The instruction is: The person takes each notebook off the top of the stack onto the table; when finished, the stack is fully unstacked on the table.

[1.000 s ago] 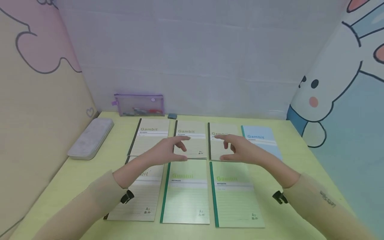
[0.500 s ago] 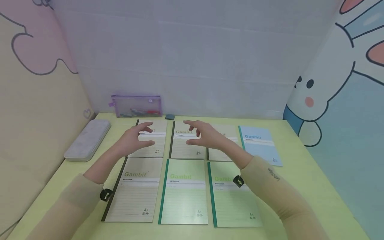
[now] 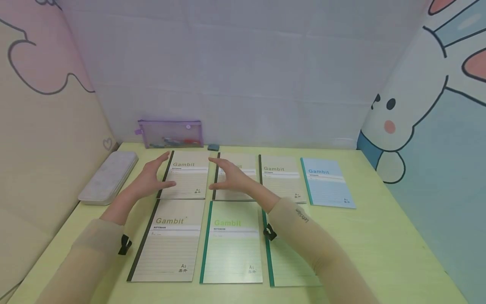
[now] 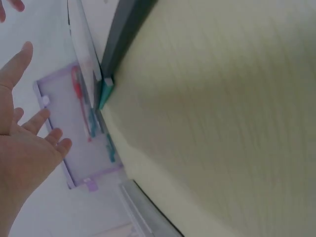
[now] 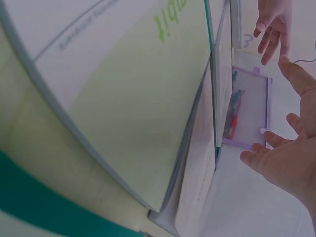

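Note:
My left hand (image 3: 152, 177), thumb and fingers spread, is over the left edge of the back-left beige "Gambit" notebook (image 3: 190, 177). Across from it, my right hand (image 3: 231, 177) hovers above the second beige notebook (image 3: 243, 158), its fingers and thumb pointing left. Neither hand holds anything. To the right in that row lie a third beige notebook (image 3: 282, 181) and a blue one (image 3: 328, 185). Nearer me are a beige notebook (image 3: 167, 240), a green notebook (image 3: 233, 245) and another green notebook (image 3: 288, 261), partly hidden by my right sleeve.
A purple see-through pencil pouch (image 3: 171, 134) with pens leans against the back wall, beside a small dark eraser-like block (image 3: 213, 147). A pale grey case (image 3: 108, 177) lies along the left edge of the yellow table (image 3: 387, 236). Printed walls enclose both sides.
Both hands have moved left, the right one from the third beige notebook to the second. The left has reached the left edge of the back-left notebook. The notebooks have stayed in place.

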The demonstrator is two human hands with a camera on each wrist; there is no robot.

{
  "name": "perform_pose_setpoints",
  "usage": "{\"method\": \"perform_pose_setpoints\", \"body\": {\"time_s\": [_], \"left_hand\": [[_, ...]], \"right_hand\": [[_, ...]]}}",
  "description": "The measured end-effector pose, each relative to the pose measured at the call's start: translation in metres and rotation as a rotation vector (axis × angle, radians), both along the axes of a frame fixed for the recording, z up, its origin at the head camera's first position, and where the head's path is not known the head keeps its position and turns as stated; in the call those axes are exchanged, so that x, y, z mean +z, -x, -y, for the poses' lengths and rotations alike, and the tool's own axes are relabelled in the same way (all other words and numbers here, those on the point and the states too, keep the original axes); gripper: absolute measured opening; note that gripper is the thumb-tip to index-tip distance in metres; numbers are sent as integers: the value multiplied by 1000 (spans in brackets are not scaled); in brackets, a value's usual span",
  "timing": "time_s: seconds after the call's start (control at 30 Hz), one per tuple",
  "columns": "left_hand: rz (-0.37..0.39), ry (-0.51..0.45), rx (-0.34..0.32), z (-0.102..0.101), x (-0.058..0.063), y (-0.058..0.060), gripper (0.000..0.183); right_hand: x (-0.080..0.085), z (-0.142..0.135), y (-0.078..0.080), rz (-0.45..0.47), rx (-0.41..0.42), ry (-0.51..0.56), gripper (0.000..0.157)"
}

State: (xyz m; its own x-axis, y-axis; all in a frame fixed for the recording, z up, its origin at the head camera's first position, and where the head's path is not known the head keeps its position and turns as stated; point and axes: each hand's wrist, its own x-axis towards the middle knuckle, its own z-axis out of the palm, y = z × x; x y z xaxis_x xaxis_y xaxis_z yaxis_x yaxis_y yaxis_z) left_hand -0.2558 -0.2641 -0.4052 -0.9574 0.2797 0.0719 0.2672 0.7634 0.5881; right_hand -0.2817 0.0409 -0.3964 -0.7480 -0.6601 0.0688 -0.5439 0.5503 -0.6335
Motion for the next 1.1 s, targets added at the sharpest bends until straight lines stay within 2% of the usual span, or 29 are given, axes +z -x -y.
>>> {"method": "perform_pose_setpoints", "body": {"time_s": [0.2,0.33,0.6,0.93,1.1], "left_hand": [[92,22,21,9,-9,8,111],[145,32,28,12,-14,12,114],[201,42,-11,20,-22,15,115],[210,26,-6,20,-24,16,111],[183,26,14,21,-22,18,109]], "right_hand": [[-18,20,4,38,0,-82,96],[-25,28,3,80,-3,-148,94],[-34,37,4,92,-5,-226,89],[-35,42,7,53,4,-282,86],[-36,41,8,77,-13,-229,88]]}}
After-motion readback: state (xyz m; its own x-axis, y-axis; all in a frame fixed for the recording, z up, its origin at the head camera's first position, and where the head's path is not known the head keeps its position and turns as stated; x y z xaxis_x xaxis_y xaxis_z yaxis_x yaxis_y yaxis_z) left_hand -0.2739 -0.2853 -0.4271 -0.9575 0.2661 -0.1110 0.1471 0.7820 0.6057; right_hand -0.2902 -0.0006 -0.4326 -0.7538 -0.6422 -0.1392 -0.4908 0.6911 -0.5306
